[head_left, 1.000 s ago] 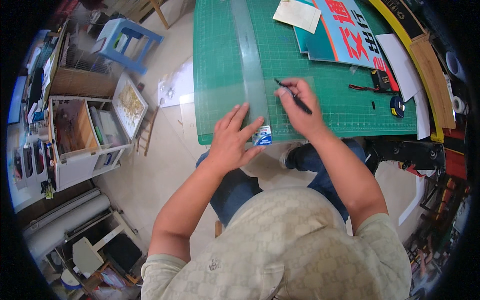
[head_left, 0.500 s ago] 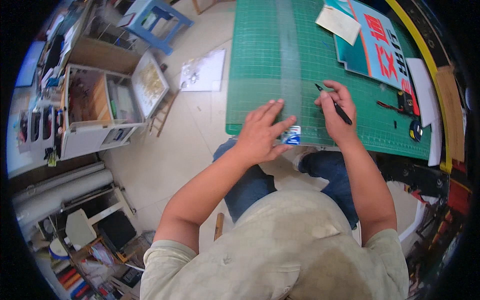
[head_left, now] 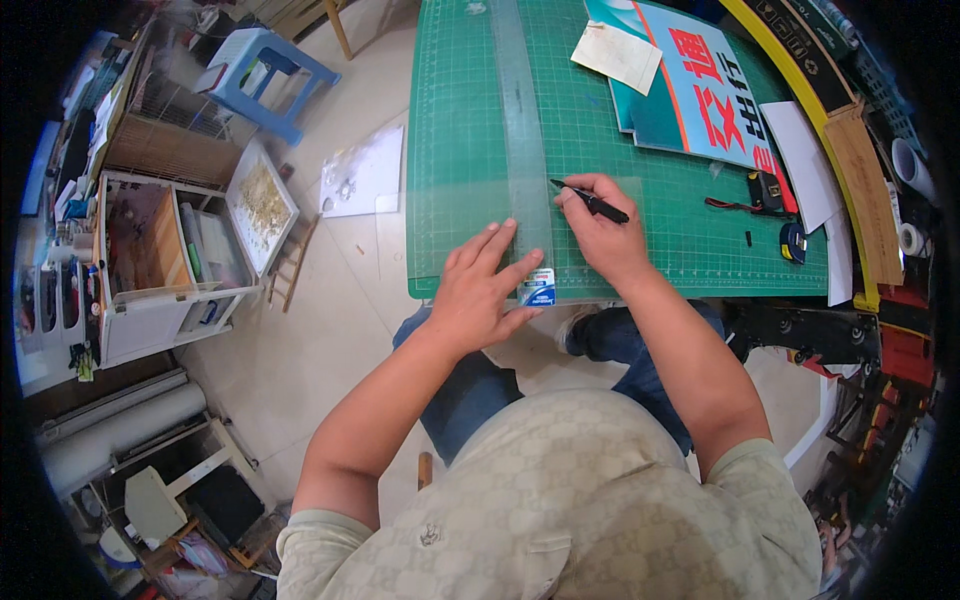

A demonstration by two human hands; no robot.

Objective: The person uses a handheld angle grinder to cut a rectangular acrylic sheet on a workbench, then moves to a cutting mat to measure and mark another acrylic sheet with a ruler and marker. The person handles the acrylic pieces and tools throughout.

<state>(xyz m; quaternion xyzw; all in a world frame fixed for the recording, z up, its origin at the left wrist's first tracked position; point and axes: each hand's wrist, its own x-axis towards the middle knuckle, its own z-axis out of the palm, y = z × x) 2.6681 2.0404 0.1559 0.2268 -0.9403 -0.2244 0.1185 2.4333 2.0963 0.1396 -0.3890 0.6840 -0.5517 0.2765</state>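
Note:
A long clear plastic ruler (head_left: 522, 130) lies lengthwise on the green cutting mat (head_left: 460, 160). My left hand (head_left: 478, 293) presses flat on the ruler's near end, fingers spread, beside a small blue and white label. My right hand (head_left: 600, 228) grips a thin black knife or pen (head_left: 590, 201), its tip touching the ruler's right edge. Under that hand lies a faint sheet of clear film, hard to make out.
A blue and red printed sign (head_left: 705, 95) and a cream paper (head_left: 617, 55) lie at the mat's far right. A tape measure (head_left: 793, 242), a small black tool (head_left: 765, 190) and white sheets sit right. On the floor left stand a white shelf unit (head_left: 150, 265) and a blue stool (head_left: 262, 68).
The view has shifted, so the mat sits further right and higher. My right hand has drawn the black tool a little nearer along the ruler's edge. My left hand stays pressed on the ruler.

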